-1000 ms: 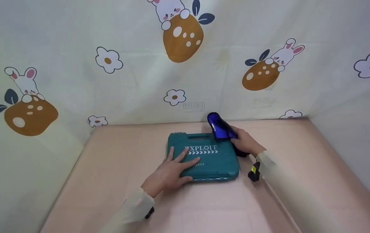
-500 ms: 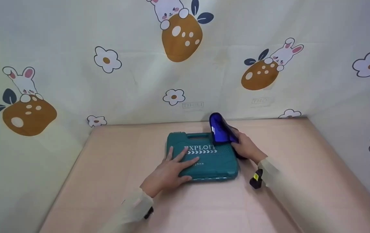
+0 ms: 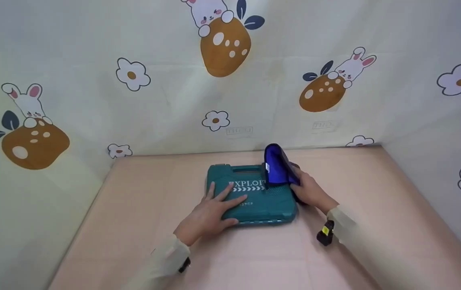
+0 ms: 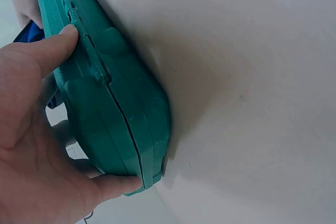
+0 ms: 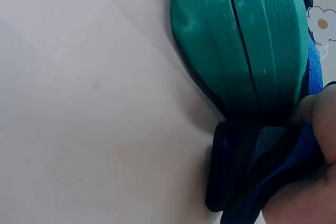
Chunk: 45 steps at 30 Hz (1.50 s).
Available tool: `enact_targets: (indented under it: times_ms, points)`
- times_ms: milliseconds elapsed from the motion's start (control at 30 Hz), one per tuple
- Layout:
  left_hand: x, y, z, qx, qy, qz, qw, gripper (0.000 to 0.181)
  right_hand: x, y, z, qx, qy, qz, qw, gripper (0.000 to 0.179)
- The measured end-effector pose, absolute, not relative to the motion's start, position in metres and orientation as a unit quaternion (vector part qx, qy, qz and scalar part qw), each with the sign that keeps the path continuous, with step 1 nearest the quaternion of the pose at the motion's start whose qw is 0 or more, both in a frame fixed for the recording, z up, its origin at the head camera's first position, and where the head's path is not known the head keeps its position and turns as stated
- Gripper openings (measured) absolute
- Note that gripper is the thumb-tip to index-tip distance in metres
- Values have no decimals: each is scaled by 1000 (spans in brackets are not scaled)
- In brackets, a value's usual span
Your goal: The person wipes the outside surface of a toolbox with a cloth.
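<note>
A teal hard plastic case [image 3: 268, 209] with a carry handle lies flat on the table, white lettering on its lid. My left hand [image 3: 208, 215] rests on the lid's left part with fingers spread; in the left wrist view its thumb lies along the case's hinged edge [image 4: 86, 56]. At the upper right corner, my right hand [image 3: 310, 191] grips a blue cloth [image 3: 277, 169] with black edging. One flap stands folded over the lid, hiding part of the lettering. In the right wrist view, the folded end of the cloth [image 5: 268, 156] hangs beside the case's side.
A pale pink cover [image 3: 154, 181] lies over the table. Behind and at both sides hangs a light curtain [image 3: 174, 100] printed with rabbits, fruit and flowers. A black strap buckle [image 3: 325, 233] dangles from the right sleeve.
The right hand has shifted slightly right and toward me along the case's right edge, drawing the blue cloth with it. The left hand and the case hold their place.
</note>
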State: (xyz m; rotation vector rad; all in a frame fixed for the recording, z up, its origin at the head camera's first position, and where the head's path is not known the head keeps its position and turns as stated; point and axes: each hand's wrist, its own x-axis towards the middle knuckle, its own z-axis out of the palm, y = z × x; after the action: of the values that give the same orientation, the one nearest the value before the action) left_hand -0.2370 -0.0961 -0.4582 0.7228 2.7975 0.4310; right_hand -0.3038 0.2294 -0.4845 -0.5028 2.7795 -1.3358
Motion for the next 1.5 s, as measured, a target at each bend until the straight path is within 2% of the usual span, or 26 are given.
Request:
enact_targets:
  times_ms: [400,1000,1500]
  points:
    - [-236,-100,-459,251,951,158,91,69,-281,227,-486,-156,886,-437,15,64]
    - [-236,-96,-459,232,954,156,110,71,-257,234,-491,-149,883,-445,16,63]
    - [-236,-96,-458,234,953,162,104,71,-228,236,-493,-156,883,-442,6,65]
